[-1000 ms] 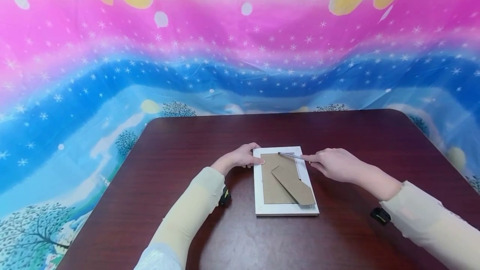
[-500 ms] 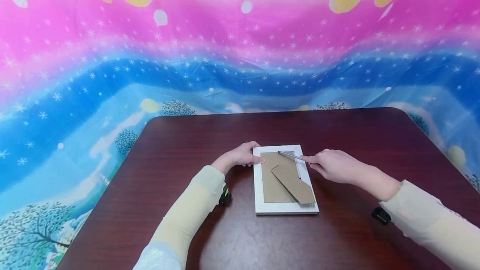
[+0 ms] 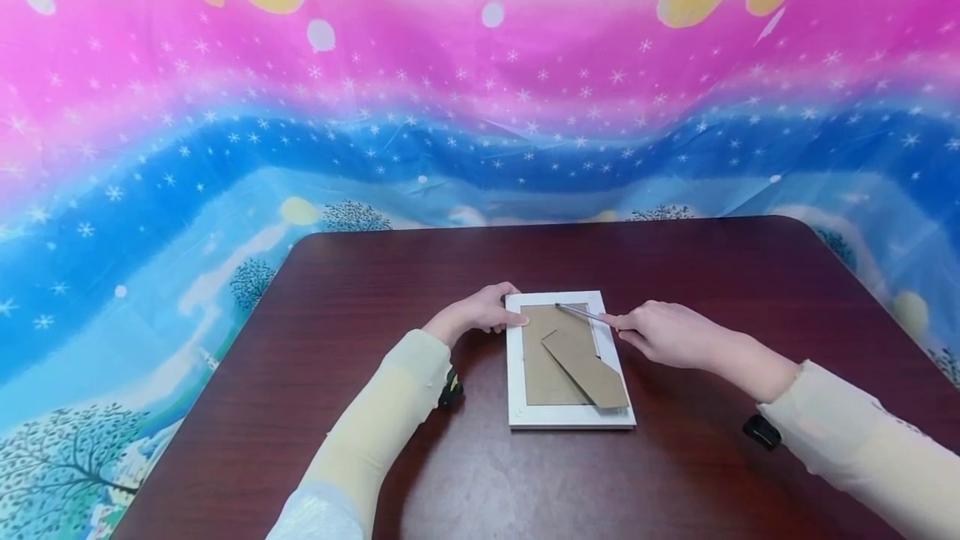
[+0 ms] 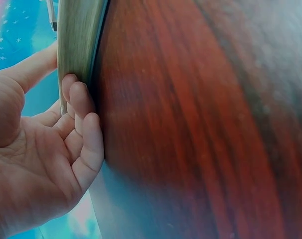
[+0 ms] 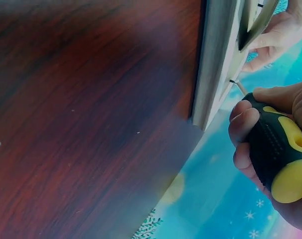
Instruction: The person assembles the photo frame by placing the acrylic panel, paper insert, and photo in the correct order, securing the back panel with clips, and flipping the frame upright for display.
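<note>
A white picture frame [image 3: 516, 373] lies back side up on the table, showing its brown backing board [image 3: 543, 386] and a slanted stand leg [image 3: 596, 382]. My left hand [image 3: 483, 311] holds the frame's left edge near the far corner, thumb on top; the left wrist view has its fingers curled against the side [image 4: 81, 45]. In my right hand [image 3: 671, 332] is a screwdriver [image 5: 273, 144] with a black and yellow handle, gripped in the fist. Its thin metal shaft reaches across the frame's right border, the tip at the far edge of the backing board.
The dark reddish-brown wooden table [image 3: 360, 290] extends around the frame on all sides. Behind it hangs a pink and blue cloth [image 3: 480, 107] with snowflakes and trees. Dark wrist devices [image 3: 762, 432] sit under both forearms.
</note>
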`<state>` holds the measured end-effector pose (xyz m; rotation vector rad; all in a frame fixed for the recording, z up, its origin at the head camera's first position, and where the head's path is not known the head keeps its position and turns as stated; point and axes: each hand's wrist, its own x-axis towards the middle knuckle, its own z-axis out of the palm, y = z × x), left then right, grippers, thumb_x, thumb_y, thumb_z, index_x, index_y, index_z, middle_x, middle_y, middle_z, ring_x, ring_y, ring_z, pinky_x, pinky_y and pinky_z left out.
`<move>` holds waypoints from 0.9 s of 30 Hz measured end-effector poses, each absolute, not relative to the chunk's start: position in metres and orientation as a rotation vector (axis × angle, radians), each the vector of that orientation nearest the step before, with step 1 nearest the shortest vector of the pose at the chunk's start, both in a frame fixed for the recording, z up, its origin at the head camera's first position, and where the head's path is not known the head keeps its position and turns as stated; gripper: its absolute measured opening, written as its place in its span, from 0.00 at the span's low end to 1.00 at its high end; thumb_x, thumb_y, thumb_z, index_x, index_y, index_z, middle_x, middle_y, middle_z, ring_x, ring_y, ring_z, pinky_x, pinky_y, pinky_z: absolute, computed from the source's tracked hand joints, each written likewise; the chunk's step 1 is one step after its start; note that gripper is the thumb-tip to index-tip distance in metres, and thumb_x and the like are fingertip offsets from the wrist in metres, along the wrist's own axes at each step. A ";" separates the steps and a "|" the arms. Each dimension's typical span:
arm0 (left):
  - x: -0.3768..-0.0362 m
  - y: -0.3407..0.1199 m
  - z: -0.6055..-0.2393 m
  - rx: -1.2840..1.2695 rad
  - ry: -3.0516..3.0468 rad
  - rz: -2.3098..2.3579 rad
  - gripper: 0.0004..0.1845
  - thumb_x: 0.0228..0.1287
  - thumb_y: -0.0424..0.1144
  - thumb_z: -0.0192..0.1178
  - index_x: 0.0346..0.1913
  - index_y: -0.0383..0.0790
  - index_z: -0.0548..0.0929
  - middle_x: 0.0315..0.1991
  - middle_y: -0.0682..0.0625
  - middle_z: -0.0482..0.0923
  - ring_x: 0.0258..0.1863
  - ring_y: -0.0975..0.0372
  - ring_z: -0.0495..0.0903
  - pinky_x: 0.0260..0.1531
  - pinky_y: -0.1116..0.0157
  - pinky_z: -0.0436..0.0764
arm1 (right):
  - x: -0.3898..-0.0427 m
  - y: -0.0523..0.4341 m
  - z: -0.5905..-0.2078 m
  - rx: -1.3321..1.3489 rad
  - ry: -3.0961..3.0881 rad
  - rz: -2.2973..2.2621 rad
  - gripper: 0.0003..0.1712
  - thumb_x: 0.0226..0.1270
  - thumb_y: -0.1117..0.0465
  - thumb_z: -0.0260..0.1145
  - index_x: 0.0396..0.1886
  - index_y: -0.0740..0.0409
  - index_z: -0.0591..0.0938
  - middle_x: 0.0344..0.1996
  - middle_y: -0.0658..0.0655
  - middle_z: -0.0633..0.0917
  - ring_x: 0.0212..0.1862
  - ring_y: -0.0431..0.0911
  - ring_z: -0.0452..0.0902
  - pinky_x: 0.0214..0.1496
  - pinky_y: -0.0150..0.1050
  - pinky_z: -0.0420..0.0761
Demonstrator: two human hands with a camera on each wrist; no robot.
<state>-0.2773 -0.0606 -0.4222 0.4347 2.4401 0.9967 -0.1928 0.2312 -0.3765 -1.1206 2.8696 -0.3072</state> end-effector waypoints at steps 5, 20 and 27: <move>-0.278 -0.060 -0.424 0.426 2.457 0.974 0.24 0.64 0.42 0.66 0.59 0.39 0.72 0.25 0.47 0.73 0.22 0.59 0.73 0.22 0.65 0.72 | -0.191 0.231 -0.380 -1.145 2.898 -0.234 0.22 0.63 0.68 0.66 0.58 0.60 0.81 0.11 0.40 0.64 0.15 0.35 0.53 0.18 0.31 0.61; -0.275 -0.060 -0.420 0.402 2.437 1.011 0.23 0.63 0.41 0.67 0.58 0.39 0.72 0.25 0.46 0.73 0.21 0.59 0.72 0.22 0.65 0.70 | -0.188 0.234 -0.387 -1.191 2.916 -0.246 0.22 0.62 0.69 0.67 0.57 0.59 0.82 0.13 0.39 0.67 0.17 0.34 0.57 0.20 0.32 0.64; -0.275 -0.059 -0.420 0.413 2.441 1.000 0.23 0.64 0.41 0.66 0.58 0.39 0.72 0.25 0.47 0.74 0.21 0.60 0.72 0.21 0.66 0.70 | -0.188 0.236 -0.388 -1.239 2.959 -0.169 0.23 0.60 0.69 0.69 0.57 0.58 0.82 0.14 0.39 0.66 0.17 0.35 0.56 0.19 0.32 0.63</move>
